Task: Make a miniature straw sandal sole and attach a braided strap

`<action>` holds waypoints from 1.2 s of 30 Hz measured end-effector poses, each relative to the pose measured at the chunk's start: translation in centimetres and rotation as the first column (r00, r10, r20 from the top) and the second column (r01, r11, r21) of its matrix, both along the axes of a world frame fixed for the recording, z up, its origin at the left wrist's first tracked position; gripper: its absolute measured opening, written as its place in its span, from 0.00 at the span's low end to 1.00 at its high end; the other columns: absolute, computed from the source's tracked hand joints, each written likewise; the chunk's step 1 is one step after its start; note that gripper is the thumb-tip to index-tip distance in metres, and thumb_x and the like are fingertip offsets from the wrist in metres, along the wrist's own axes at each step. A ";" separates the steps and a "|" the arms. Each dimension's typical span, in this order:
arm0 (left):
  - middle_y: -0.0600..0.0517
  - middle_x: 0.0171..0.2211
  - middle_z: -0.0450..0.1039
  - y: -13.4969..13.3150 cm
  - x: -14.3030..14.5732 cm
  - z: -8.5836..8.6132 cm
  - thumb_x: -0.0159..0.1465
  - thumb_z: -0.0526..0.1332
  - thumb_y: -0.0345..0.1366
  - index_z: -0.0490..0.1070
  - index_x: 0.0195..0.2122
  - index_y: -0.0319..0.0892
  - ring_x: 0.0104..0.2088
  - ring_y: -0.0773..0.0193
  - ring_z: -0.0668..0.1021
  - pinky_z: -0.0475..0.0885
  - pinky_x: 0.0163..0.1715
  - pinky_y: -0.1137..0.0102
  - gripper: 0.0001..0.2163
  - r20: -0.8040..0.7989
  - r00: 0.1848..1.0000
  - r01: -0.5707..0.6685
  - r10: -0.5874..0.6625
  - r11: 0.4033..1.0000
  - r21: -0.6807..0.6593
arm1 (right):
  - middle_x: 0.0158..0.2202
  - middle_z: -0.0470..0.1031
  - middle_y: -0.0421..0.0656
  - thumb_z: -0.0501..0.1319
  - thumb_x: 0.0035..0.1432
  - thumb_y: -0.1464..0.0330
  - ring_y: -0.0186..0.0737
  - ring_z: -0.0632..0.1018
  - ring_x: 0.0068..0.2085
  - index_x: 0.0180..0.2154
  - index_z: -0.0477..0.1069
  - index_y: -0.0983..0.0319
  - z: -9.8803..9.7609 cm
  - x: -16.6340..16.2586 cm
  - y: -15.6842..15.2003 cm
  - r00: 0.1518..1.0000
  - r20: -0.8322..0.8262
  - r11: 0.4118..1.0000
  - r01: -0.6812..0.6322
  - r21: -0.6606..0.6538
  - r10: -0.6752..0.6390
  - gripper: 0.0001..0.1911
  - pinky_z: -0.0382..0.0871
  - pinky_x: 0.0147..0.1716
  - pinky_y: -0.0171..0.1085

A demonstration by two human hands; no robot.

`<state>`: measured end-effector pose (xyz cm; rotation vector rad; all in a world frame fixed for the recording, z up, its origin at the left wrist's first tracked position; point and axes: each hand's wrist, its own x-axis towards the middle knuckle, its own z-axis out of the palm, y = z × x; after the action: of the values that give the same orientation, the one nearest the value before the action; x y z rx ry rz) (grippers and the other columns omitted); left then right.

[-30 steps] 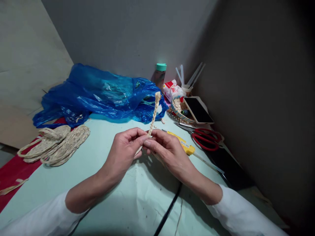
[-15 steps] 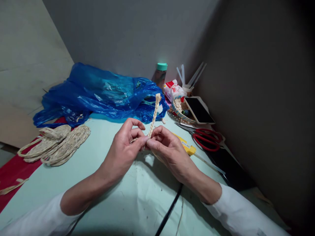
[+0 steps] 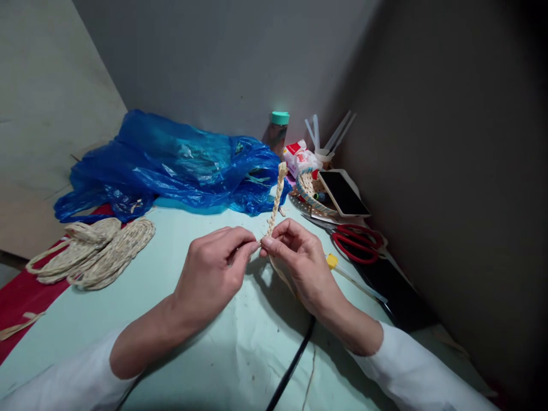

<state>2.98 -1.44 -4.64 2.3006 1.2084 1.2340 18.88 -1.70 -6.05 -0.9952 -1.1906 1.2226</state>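
A pale braided straw cord [image 3: 277, 194] stands up from between my two hands above the light green table cover [image 3: 180, 228]. My left hand [image 3: 212, 274] pinches loose strands at the braid's lower end, fingers curled. My right hand [image 3: 299, 262] pinches the same spot from the right, and a loose strand [image 3: 282, 277] trails down under its palm. The fingertips of both hands meet at the base of the braid.
Coiled straw braids [image 3: 92, 251] lie at the left. A blue plastic bag [image 3: 180, 162] fills the back. Red-handled scissors [image 3: 357, 240], a yellow-tipped tool [image 3: 331, 261], a phone [image 3: 342, 191] on a small woven basket [image 3: 306, 185], a green-capped bottle [image 3: 278, 131] and a black cable [image 3: 291, 365] are nearby.
The braid has shifted slightly right and leans more upright. My left fingers, spread half a second ago, have curled back into a pinch. My right hand now covers more of the yellow tool.
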 end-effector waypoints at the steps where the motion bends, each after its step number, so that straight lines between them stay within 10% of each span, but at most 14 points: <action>1: 0.51 0.24 0.74 -0.1 0.1 -0.1 0.64 0.61 0.27 0.75 0.29 0.37 0.26 0.66 0.70 0.64 0.29 0.68 0.07 -0.072 0.997 -0.005 0.018 0.984 0.179 | 0.24 0.74 0.36 0.66 0.55 0.69 0.33 0.73 0.27 0.28 0.66 0.60 -0.1 0.0 0.0 1.000 0.020 1.000 0.014 0.017 -0.014 0.09 0.63 0.30 0.33; 5: 0.47 0.23 0.73 -0.2 0.3 -0.5 0.60 0.63 0.24 0.76 0.27 0.35 0.28 0.60 0.69 0.64 0.28 0.65 0.05 -0.235 0.965 0.019 0.113 0.867 0.497 | 0.25 0.74 0.37 0.64 0.55 0.69 0.34 0.72 0.28 0.28 0.66 0.60 0.0 0.1 0.1 0.994 0.101 0.998 0.024 0.056 -0.030 0.07 0.63 0.30 0.34; 20: 0.46 0.24 0.74 -1.1 1.0 -1.9 0.57 0.64 0.20 0.77 0.36 0.29 0.28 0.59 0.67 0.67 0.26 0.65 0.06 -0.333 0.934 0.125 0.126 0.759 0.639 | 0.22 0.69 0.34 0.68 0.49 0.67 0.30 0.67 0.26 0.26 0.66 0.61 0.4 0.0 -0.3 0.993 -0.099 0.987 0.041 -0.157 -0.057 0.11 0.59 0.28 0.31; 24: 0.46 0.28 0.73 -1.2 1.2 -1.4 0.61 0.62 0.24 0.77 0.31 0.35 0.32 0.59 0.70 0.68 0.32 0.63 0.05 -0.211 0.975 0.155 -0.075 0.906 0.394 | 0.22 0.73 0.36 0.71 0.47 0.64 0.35 0.73 0.27 0.29 0.66 0.60 0.7 0.3 0.0 0.984 -0.173 0.982 0.010 -0.190 -0.044 0.14 0.63 0.30 0.34; 28: 0.46 0.36 0.73 -0.4 0.9 0.0 0.65 0.60 0.30 0.75 0.38 0.37 0.39 0.60 0.73 0.68 0.40 0.64 0.05 0.009 0.999 -0.034 0.033 0.995 0.097 | 0.22 0.70 0.35 0.72 0.46 0.64 0.31 0.69 0.25 0.28 0.67 0.61 0.5 0.4 -0.1 0.991 -0.136 0.986 -0.028 -0.162 0.006 0.14 0.58 0.27 0.32; 32: 0.52 0.36 0.73 0.7 0.4 0.9 0.67 0.57 0.37 0.72 0.40 0.41 0.35 0.63 0.73 0.67 0.37 0.68 0.07 0.069 0.991 0.135 -0.117 0.896 -0.423 | 0.23 0.66 0.33 0.68 0.52 0.66 0.29 0.63 0.24 0.31 0.67 0.62 0.2 0.4 -0.2 0.994 -0.036 0.986 -0.110 -0.124 0.106 0.10 0.53 0.25 0.32; 36: 0.55 0.31 0.72 1.4 -0.1 0.9 0.66 0.56 0.35 0.72 0.33 0.41 0.33 0.64 0.72 0.65 0.35 0.69 0.07 0.092 0.992 0.126 -0.092 0.849 -0.514 | 0.30 0.71 0.38 0.63 0.55 0.69 0.33 0.70 0.32 0.36 0.69 0.62 0.2 0.6 -0.1 0.978 0.074 0.978 -0.189 -0.089 0.196 0.06 0.61 0.32 0.33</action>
<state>2.89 0.00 -3.72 1.8821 1.1894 0.8030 19.51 -1.77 -5.80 -1.0164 -1.3352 1.4037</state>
